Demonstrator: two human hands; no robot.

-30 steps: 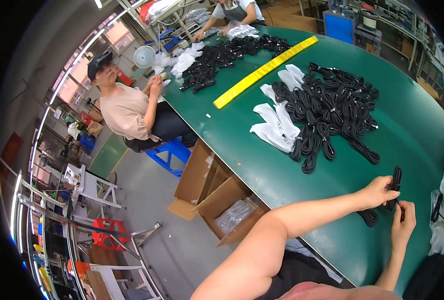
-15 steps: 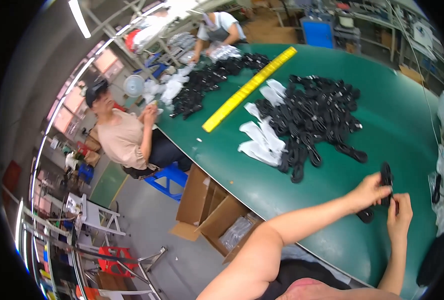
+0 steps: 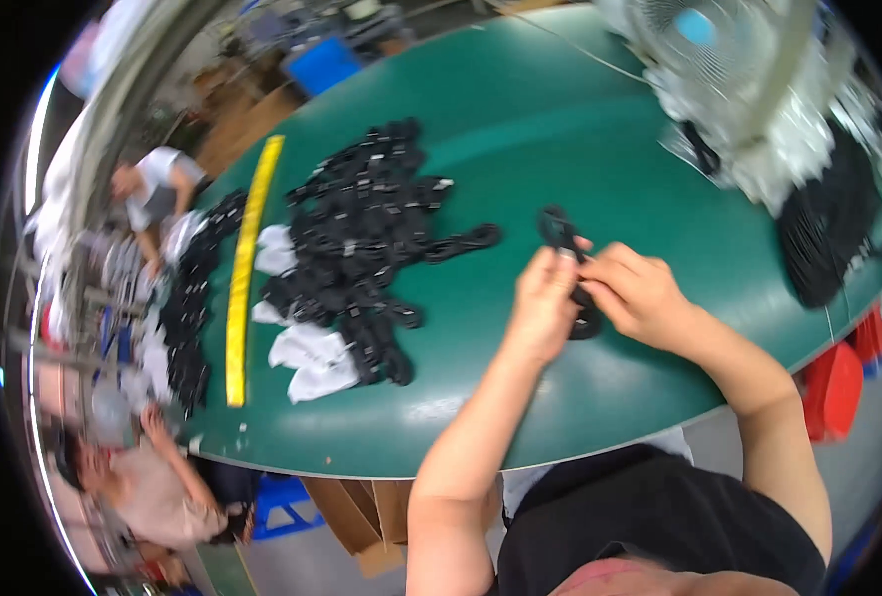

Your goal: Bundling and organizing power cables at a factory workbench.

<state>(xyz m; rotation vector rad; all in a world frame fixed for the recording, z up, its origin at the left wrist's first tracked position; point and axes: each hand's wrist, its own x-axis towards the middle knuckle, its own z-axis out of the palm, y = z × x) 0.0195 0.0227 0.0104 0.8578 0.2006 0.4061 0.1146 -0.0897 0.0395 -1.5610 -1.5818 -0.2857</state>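
Note:
A coiled black cable (image 3: 557, 226) is held over the green table. My left hand (image 3: 543, 306) is closed round its middle, with the thumb on top. From the right, my right hand (image 3: 641, 298) pinches in at the same middle part, its fingertips pressed together; any small piece between them is hidden. The coil's lower loop (image 3: 587, 320) shows beneath my fingers. To the left lies a large pile of similar coiled black cables (image 3: 361, 219), one of them reaching out toward my hands. White bags (image 3: 312, 360) lie along the pile's left side.
A yellow strip (image 3: 249, 283) divides this pile from another row of black coils (image 3: 190, 313). Two people sit beyond it. At right are a hank of black strands (image 3: 823, 233), clear plastic bags (image 3: 794, 149) and a fan (image 3: 699, 35). Red stools (image 3: 831, 392) stand below the table edge.
The view has swung to the right, bringing the fan and black strands into sight. Both hands remain at the coil's middle, now closer together, the right fingers tight against it.

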